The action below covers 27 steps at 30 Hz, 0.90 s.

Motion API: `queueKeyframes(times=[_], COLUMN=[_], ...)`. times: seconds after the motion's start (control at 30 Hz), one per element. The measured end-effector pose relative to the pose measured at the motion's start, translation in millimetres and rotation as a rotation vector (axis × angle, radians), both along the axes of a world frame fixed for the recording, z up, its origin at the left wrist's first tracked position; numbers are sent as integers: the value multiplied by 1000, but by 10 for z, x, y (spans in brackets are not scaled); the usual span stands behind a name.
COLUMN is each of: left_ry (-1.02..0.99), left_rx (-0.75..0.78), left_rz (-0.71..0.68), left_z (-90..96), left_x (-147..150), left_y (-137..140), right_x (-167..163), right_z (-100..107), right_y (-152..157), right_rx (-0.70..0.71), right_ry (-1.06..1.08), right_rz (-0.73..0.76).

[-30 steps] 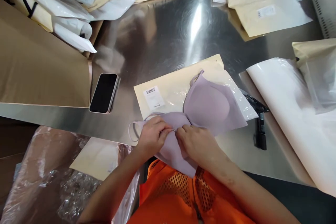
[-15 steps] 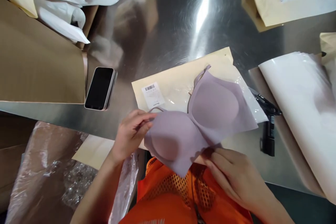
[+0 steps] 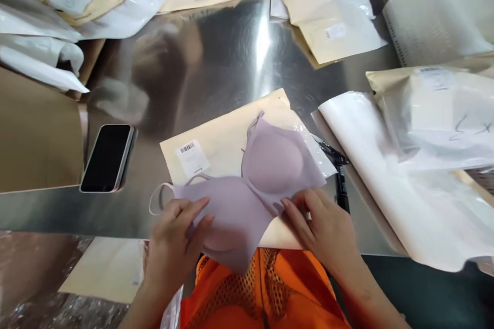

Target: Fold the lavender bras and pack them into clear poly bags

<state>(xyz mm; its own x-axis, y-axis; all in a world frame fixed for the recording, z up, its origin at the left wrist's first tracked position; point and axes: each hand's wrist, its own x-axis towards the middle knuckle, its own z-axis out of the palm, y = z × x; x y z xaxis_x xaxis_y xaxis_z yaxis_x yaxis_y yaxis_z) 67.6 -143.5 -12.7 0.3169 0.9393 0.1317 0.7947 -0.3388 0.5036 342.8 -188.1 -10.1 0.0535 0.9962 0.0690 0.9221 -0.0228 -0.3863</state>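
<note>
A mauve bra (image 3: 239, 205) lies with its cups spread over a cream packing bag (image 3: 224, 131) that carries a white barcode label (image 3: 192, 158). My left hand (image 3: 175, 234) grips the outer side of the left cup, thumb and fingertips resting on the fabric and the other fingers behind it. One strap loops out above that hand. With thumb and fingers, my right hand (image 3: 322, 223) pinches the lower edge of the right cup. What lies under the bra's lower edge is hidden.
A phone (image 3: 108, 158) lies on the steel table (image 3: 216, 69) at left, beside a cardboard box (image 3: 38, 133). Black pens or cutters (image 3: 341, 185) lie at right, near a white plastic sheet (image 3: 370, 175). Packed bags (image 3: 324, 15) and a white basket (image 3: 424, 25) stand farther back.
The view has shifted right and up. My left hand has moved lower on the left cup, baring its strap. My right hand has moved up from the centre bottom to the right cup's lower edge.
</note>
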Motion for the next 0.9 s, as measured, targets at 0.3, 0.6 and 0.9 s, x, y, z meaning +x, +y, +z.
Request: queueKeyframes(times=[0.3,0.6,0.9], left_ry=[66,-275,-186], left_rx=[134,-117,-115], left_rz=[17,-394,-376], left_z=[-28,73,-123], left_x=[35,1116,1472], left_y=[-63,937,1099], right_x=[291,117,101], right_z=[-87,27,61], right_y=[-105,441,666], right_rx=[15,-103,-199], right_ry=[98,-258,-304], right_rz=[-173,-39,226])
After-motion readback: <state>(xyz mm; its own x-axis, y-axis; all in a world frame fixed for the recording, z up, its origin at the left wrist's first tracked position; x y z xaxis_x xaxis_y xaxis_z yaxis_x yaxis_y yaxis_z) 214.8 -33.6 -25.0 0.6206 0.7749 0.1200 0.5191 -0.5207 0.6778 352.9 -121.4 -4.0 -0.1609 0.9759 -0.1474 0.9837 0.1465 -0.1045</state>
